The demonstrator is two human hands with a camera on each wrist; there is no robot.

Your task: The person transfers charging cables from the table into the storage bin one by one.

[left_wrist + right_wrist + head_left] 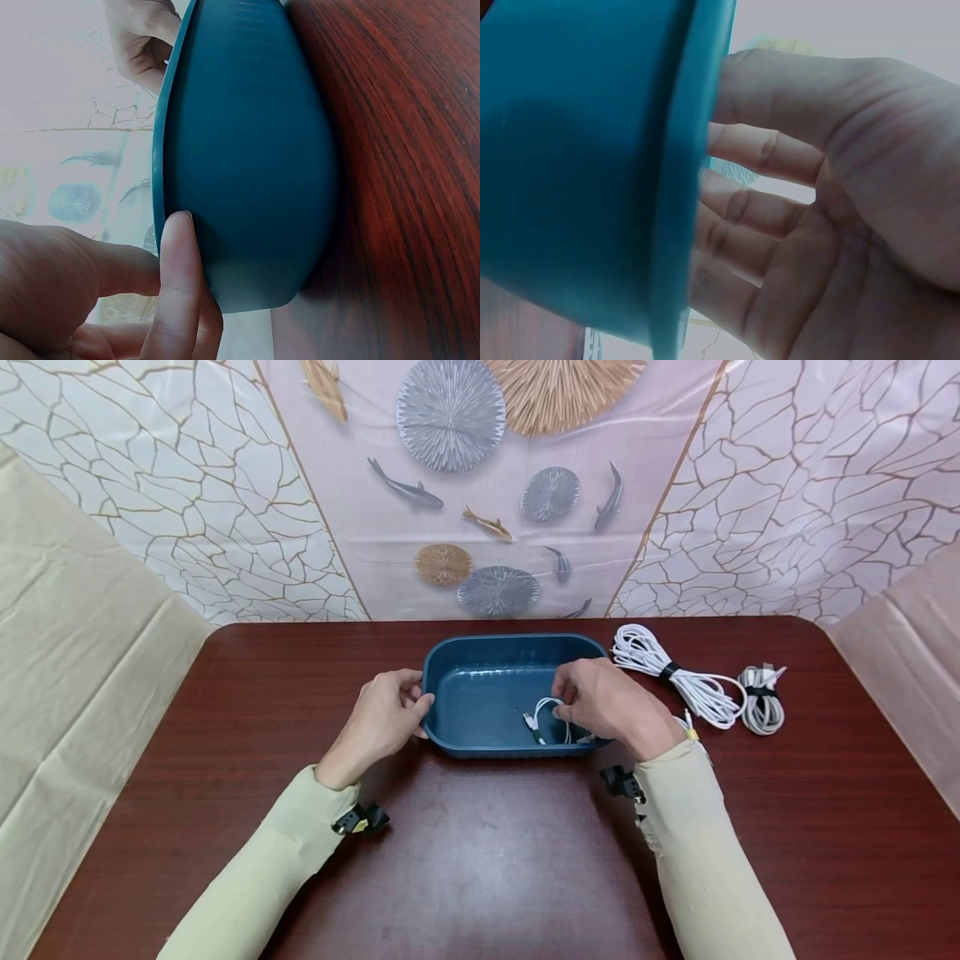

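A dark teal plastic basin stands on the table. My left hand grips its left end, thumb over the rim and fingers against the outer wall, as the left wrist view also shows. My right hand reaches over the right end into the basin, fingers bent downward. By its thumb, a thin white cable with a small plug and a dark tie lies looped low in the basin. Whether the fingertips pinch the cable cannot be told; in the right wrist view the basin wall hides them from the right hand.
To the right of the basin lies a long white cable bundle with a black strap. Beside it is a smaller coiled cable, also strapped. A white cable end shows behind my right wrist. A patterned cloth hangs behind the brown table.
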